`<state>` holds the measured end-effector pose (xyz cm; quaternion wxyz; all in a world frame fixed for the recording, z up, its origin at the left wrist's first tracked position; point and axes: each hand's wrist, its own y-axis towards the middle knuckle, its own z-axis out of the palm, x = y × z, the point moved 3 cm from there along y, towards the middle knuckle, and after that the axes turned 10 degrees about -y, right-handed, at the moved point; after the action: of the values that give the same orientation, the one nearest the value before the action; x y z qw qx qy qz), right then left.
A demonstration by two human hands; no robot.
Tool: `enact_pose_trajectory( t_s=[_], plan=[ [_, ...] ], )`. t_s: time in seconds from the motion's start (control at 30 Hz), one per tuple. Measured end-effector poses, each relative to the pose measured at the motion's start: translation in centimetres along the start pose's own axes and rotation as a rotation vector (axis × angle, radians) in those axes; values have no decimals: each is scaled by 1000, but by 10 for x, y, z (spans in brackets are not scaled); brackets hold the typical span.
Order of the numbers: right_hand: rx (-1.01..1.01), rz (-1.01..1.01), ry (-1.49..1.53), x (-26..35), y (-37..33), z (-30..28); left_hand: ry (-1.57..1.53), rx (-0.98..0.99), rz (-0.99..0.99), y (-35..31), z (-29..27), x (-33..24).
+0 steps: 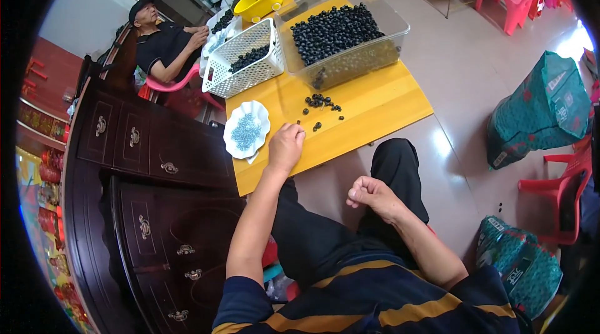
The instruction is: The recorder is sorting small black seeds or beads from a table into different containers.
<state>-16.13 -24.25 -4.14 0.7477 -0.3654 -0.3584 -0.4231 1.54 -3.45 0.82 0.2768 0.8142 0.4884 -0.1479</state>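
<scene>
My left hand (287,146) is closed over the front part of the yellow table (375,106), fingers curled; what they hold, if anything, is hidden. Just beyond its fingertips lie several loose round black pieces (317,101), some scattered singly. Beside that hand on the left, a white scalloped dish (229,138) carries a heap of small clear bluish pieces (246,132). My right hand (375,198) hovers above my lap, off the table edge, with its thumb pressed to the curled fingers. Whatever may be in that pinch is too small or hidden to make out.
A clear plastic bin (350,62) full of black pieces and a white perforated basket (244,81) stand farther back, near a yellow basin (258,1). Another person (165,46) sits at far left. Dark drawers (156,146) flank the table; teal bags (540,112) and a red chair (559,193) are right.
</scene>
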Motion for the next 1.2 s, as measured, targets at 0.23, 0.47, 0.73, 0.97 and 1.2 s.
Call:
enact_pose_trajectory(
  t_s=[0.23, 0.47, 0.73, 0.97, 1.2],
  plan=[
    [-4, 13, -43, 1, 0, 2, 69, -17, 16, -17, 0, -7],
    [-59, 34, -28, 3, 1, 5, -391, 35, -12, -61, -4, -67],
    [-36, 57, 55, -17, 1, 12, -312, 91, 249, -114, 0, -117],
    [40, 214, 37, -35, 0, 13, -507, 86, 42, -138, 0, -100],
    [49, 237, 42, -43, 3, 27, -618, -37, -40, -153, -2, -90]
  ],
)
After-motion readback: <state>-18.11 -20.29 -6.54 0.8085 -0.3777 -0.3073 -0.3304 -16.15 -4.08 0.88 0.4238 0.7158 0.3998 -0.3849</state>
